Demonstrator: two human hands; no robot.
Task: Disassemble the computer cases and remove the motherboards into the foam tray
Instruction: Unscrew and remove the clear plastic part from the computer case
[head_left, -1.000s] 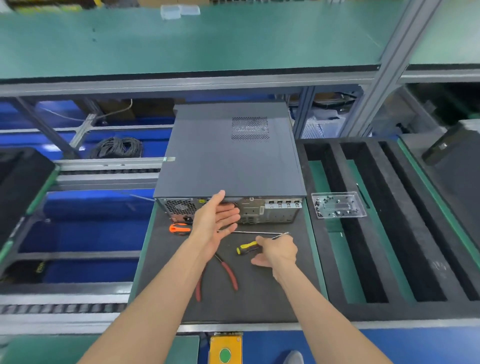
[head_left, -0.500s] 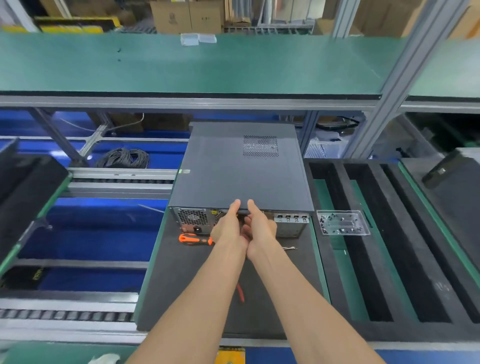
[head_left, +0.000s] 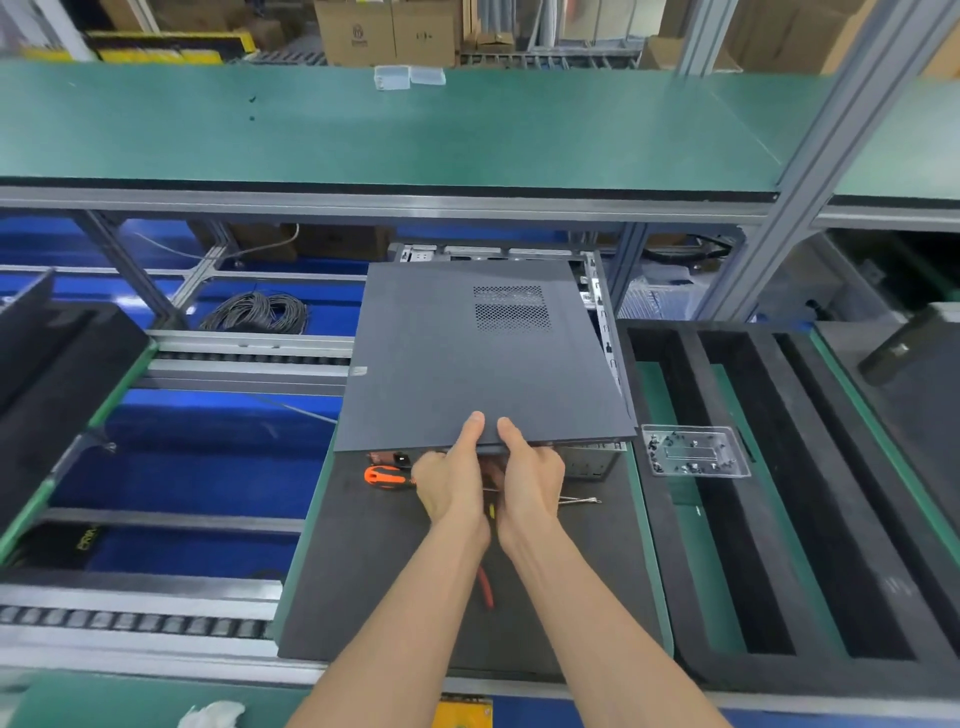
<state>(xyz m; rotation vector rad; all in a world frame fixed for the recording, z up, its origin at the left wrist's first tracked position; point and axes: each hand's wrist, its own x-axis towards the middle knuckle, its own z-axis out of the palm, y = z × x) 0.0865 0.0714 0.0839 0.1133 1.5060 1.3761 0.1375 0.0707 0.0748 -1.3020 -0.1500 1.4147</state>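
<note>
Head view: both hands (head_left: 488, 483) grip case cover (head_left: 467, 358); no legible writing.

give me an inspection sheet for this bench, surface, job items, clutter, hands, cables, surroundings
Surface: black mat on a green-edged pallet.
Job's things: case on the mat; its cover slid toward the person, chassis edge bared at back and right. Foam tray to the right, slots hold no boards.
Clutter: orange screwdriver, red pliers handle, clear screw tray.
Hands: left hand and right hand both grip the cover's near edge.
Cables: black coil behind left.
Surroundings: green shelf, roller conveyor, cardboard boxes.
</note>
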